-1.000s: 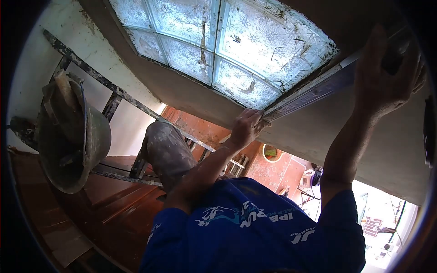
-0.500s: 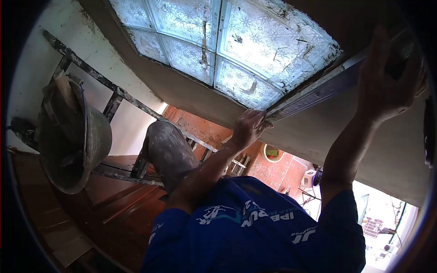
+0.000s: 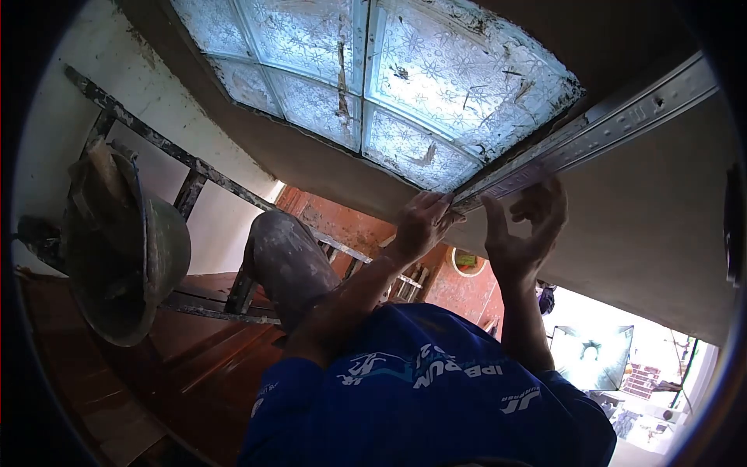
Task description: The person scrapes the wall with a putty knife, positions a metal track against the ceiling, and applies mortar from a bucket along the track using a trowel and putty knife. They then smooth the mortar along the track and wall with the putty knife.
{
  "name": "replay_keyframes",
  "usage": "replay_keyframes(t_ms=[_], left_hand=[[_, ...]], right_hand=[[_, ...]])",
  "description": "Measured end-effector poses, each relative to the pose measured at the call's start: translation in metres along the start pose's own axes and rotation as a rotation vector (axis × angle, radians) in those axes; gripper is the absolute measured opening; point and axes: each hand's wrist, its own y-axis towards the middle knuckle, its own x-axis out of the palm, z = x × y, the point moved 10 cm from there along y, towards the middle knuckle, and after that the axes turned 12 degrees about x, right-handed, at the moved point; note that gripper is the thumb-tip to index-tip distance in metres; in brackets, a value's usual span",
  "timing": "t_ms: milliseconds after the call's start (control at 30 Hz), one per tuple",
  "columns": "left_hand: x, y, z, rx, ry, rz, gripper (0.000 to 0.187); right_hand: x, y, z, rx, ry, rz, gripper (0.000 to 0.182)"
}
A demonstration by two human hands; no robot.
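A long metal channel [image 3: 599,128] with small dents along its face lies against the wall beside the patterned glass blocks [image 3: 436,78]. My left hand [image 3: 420,226] is closed on its near end, right at the lower corner of the glass. Just below the channel, my right hand [image 3: 525,233] has its fingers spread and curved, with its fingertips close to the channel's lower edge. Nothing shows inside the right hand. Smears of dried mortar mark the glass, and grey plaster [image 3: 622,202] surrounds it.
A paint-spattered ladder [image 3: 191,187] stands at the left, with a bucket [image 3: 167,241] holding tools hung by it. My knee [image 3: 284,249] is beside the ladder. Far below lie a reddish floor [image 3: 467,300] and a round tub [image 3: 468,263]. A brown wooden panel [image 3: 194,373] fills the lower left.
My right hand has come down and left along the channel, from its far upper end to near my left hand. The left hand keeps its hold on the near end.
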Motion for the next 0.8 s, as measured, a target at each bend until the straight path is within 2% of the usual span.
replay_keyframes(t_ms=[33,133,333,800], left_hand=[[0.000,0.001,0.000,-0.003,0.003,-0.005,0.043],[0.000,0.000,-0.001,0.000,0.000,0.006,0.043],[0.001,-0.002,-0.004,-0.018,-0.005,-0.014,0.044],[0.001,-0.029,-0.022,-0.160,-0.019,-0.028,0.041]], right_hand=[[0.003,0.000,0.002,0.007,-0.002,0.020,0.094],[0.006,0.000,0.012,0.026,-0.040,0.018,0.094],[0.003,0.007,0.000,-0.076,-0.016,-0.020,0.087],[0.002,0.007,0.006,-0.059,-0.030,-0.026,0.086]])
